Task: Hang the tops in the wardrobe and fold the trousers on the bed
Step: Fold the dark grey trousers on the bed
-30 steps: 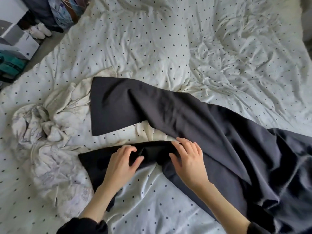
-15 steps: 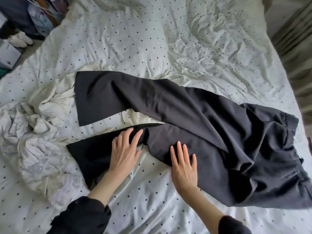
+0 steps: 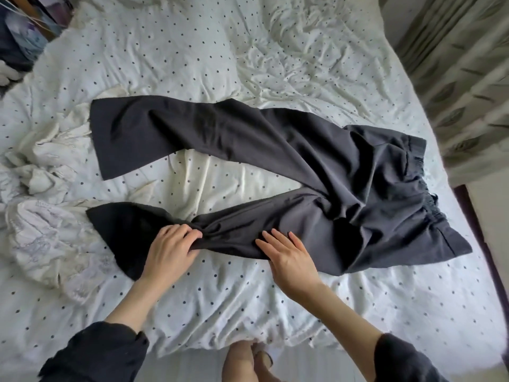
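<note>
Dark grey trousers [image 3: 344,172] lie spread across the bed [image 3: 192,51], waistband to the right, both legs pointing left and splayed apart. The near leg is twisted and bunched around its middle. My left hand [image 3: 170,250] rests on that near leg with its fingers curled into the bunched cloth. My right hand [image 3: 289,257] lies flat on the same leg a little to the right, fingers straight and spread, pressing the fabric down.
A crumpled white patterned garment [image 3: 44,216] lies at the bed's left side, under the trouser hems. Patterned curtains [image 3: 462,78] hang at the right. Clutter sits on the floor at top left [image 3: 24,28]. My feet [image 3: 248,362] stand at the bed's near edge.
The view has swung right, so the whole trousers now show. My left hand went from flat to gripping the bunched near leg; my right hand shifted right along the leg, still flat.
</note>
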The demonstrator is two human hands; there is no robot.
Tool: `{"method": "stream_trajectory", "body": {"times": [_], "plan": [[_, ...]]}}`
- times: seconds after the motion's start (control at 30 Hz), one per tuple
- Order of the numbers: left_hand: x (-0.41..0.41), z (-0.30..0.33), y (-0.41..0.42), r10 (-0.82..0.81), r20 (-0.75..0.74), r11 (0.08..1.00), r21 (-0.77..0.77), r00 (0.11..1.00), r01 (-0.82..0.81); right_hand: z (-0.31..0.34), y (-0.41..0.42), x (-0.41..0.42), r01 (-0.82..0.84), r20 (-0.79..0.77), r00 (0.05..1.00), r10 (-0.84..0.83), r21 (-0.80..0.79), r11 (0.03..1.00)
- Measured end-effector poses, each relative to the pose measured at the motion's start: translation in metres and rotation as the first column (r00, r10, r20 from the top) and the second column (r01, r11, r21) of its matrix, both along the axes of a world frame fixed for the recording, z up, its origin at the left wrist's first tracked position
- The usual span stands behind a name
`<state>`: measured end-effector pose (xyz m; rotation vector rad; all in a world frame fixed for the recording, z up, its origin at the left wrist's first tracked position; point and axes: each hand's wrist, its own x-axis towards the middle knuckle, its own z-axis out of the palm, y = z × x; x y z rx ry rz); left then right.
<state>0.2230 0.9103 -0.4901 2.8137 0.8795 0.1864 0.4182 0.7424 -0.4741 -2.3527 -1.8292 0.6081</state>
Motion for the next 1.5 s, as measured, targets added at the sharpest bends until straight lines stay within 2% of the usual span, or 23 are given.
{"method": "stream_trajectory", "body": {"times": [0.07, 0.17, 0.23, 0.27, 0.3, 0.37, 0.43, 0.5, 0.53, 0.6, 0.7, 0.8, 0.87, 0.93, 1.0, 1.1, 1.2, 1.23, 1.33, 1.4, 1.43, 1.5], "plan": [[-0.019, 0.003, -0.014, -0.006, -0.002, 0.999, -0.047, 1.0, 0.006, -0.002, -0.015, -0.007, -0.065, -0.049, 0.997, 0.06, -0.11, 0.992], [-0.039, 0.001, -0.021, 0.039, -0.198, 0.978, -0.195, 0.979, -0.079, -0.005, -0.026, -0.021, -0.16, -0.098, 0.985, 0.139, -0.257, 0.953], [-0.052, -0.005, -0.016, 0.05, -0.301, 0.948, -0.287, 0.952, -0.14, -0.007, -0.026, -0.025, -0.129, -0.137, 0.986, 0.091, -0.297, 0.946], [-0.056, -0.005, -0.012, 0.074, -0.284, 0.935, -0.315, 0.956, -0.166, -0.009, -0.024, -0.026, -0.074, -0.134, 0.99, 0.038, -0.277, 0.958], [-0.057, -0.006, -0.005, 0.107, -0.192, 0.94, -0.299, 0.975, -0.162, -0.01, -0.02, -0.027, -0.009, -0.113, 0.993, -0.018, -0.233, 0.972], [-0.055, -0.01, 0.009, 0.102, -0.097, 0.968, -0.218, 0.99, -0.121, -0.013, -0.005, -0.028, 0.093, -0.046, 0.994, -0.098, -0.109, 0.99], [-0.047, -0.011, 0.023, -0.011, -0.246, 0.972, -0.228, 0.969, -0.047, -0.014, 0.018, -0.028, 0.123, 0.013, 0.992, -0.122, -0.013, 0.992], [-0.043, -0.021, 0.034, -0.103, -0.433, 0.956, -0.291, 0.895, -0.031, -0.018, 0.044, -0.032, 0.084, 0.061, 0.995, -0.083, -0.012, 0.996], [-0.046, -0.025, 0.039, -0.106, -0.454, 0.959, -0.283, 0.885, -0.03, -0.02, 0.056, -0.034, 0.056, 0.077, 0.996, -0.053, -0.042, 0.998], [-0.054, -0.022, 0.048, -0.031, -0.359, 0.949, -0.303, 0.933, -0.085, -0.021, 0.074, -0.039, 0.054, 0.083, 0.996, -0.045, -0.108, 0.993], [-0.073, -0.008, 0.074, 0.08, -0.169, 0.861, -0.484, 0.982, -0.153, -0.012, 0.094, -0.042, 0.202, 0.046, 0.979, -0.198, -0.12, 0.972], [-0.08, 0.009, 0.101, 0.222, -0.007, 0.908, -0.364, 0.975, -0.21, 0.002, 0.116, -0.042, 0.302, 0.044, 0.952, -0.303, 0.03, 0.953], [-0.075, 0.009, 0.112, 0.291, 0.009, 0.919, -0.279, 0.957, -0.277, 0.006, 0.129, -0.043, 0.297, 0.054, 0.953, -0.298, 0.03, 0.954], [-0.07, 0.004, 0.121, 0.353, -0.127, 0.902, -0.217, 0.927, -0.373, 0.003, 0.136, -0.046, 0.285, 0.037, 0.958, -0.284, -0.025, 0.958], [-0.066, -0.006, 0.128, 0.361, -0.274, 0.891, -0.18, 0.892, -0.416, -0.004, 0.135, -0.047, 0.294, -0.009, 0.956, -0.294, -0.012, 0.956], [-0.063, -0.018, 0.13, 0.368, -0.301, 0.875, -0.209, 0.88, -0.437, -0.014, 0.119, -0.05, 0.308, 0.011, 0.951, -0.308, 0.015, 0.951], [-0.065, -0.024, 0.136, 0.32, -0.184, 0.906, -0.227, 0.929, -0.357, -0.022, 0.091, -0.058, 0.309, 0.04, 0.95, -0.309, -0.012, 0.951], [-0.07, -0.024, 0.139, 0.288, -0.19, 0.918, -0.225, 0.938, -0.328, -0.023, 0.083, -0.063, 0.296, 0.044, 0.954, -0.295, -0.013, 0.955], [-0.097, -0.028, 0.148, 0.186, -0.367, 0.93, -0.235, 0.911, -0.284, -0.021, 0.072, -0.083, 0.241, 0.04, 0.97, -0.241, -0.01, 0.97], [-0.118, -0.03, 0.155, 0.117, -0.457, 0.96, -0.174, 0.882, -0.218, -0.019, 0.087, -0.091, 0.219, 0.029, 0.975, -0.22, 0.038, 0.975], [-0.125, -0.029, 0.159, 0.104, -0.431, 0.969, -0.16, 0.896, -0.189, -0.018, 0.098, -0.093, 0.202, 0.024, 0.979, -0.203, 0.039, 0.979], [-0.134, -0.023, 0.168, 0.087, -0.271, 0.978, -0.161, 0.959, -0.134, -0.016, 0.129, -0.102, 0.141, -0.004, 0.99, -0.141, 0.029, 0.99]]}}
